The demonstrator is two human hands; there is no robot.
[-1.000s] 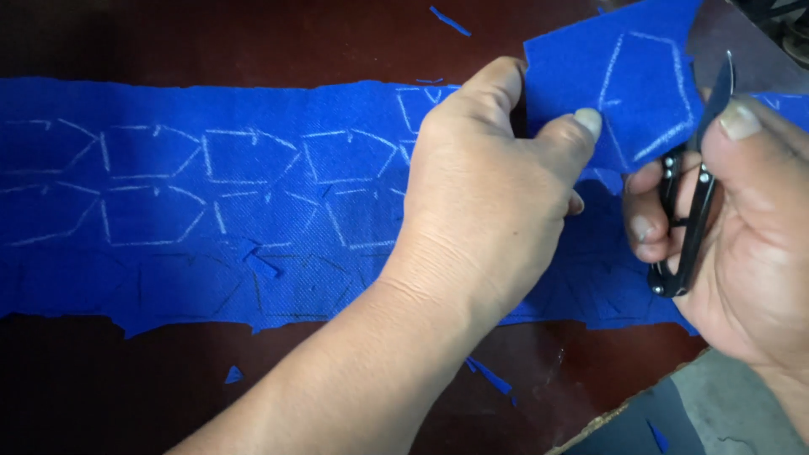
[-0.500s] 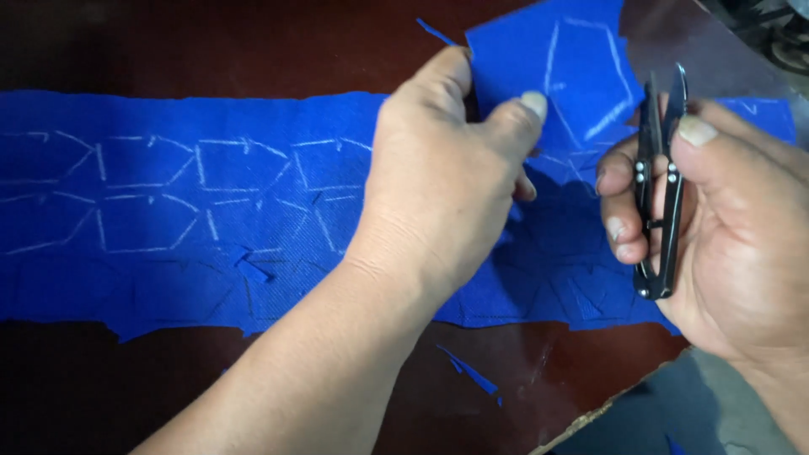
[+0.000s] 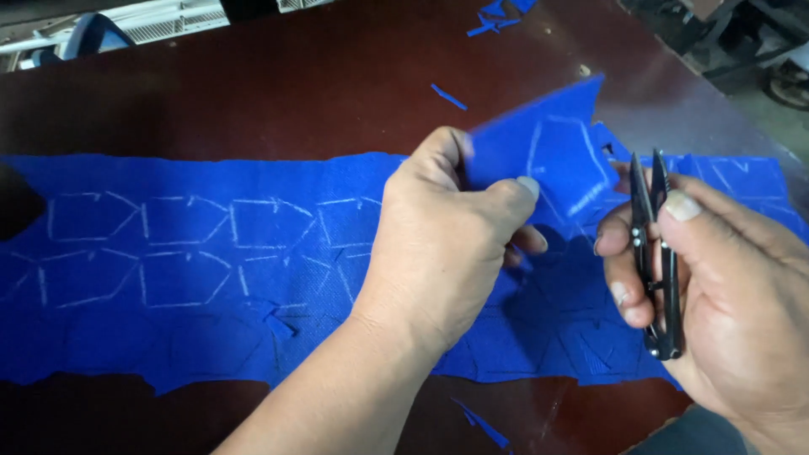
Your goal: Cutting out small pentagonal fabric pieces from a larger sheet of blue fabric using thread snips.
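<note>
A long strip of bright blue cloth marked with white chalk outlines (image 3: 194, 270) is spread flat across the dark reddish-brown wooden tabletop (image 3: 295, 93). Its upper edge runs roughly straight, while its lower edge is ragged and stops short of the near tabletop rim. A cut piece of the same blue cloth with a chalked five-sided outline (image 3: 556, 156) is lifted off the strip and tilted upward, its pointed corner raised toward the far side. That piece is pinched at its left edge by the left hand (image 3: 447, 244), thumb on top and fingers curled beneath. A pair of small black thread snips (image 3: 656, 253) is gripped upright in the right hand (image 3: 725, 303), the thumb pressed against the blades, which are held nearly together just beside the right edge of the lifted piece. Bare tabletop is left open beyond the strip, with more room there than on the near side. Thin blue cloth slivers (image 3: 449, 96) are scattered on it, with further scraps (image 3: 497, 17) near the far edge and one (image 3: 484, 425) at the near side. White slatted equipment (image 3: 160, 21) is seen past the far left corner.
</note>
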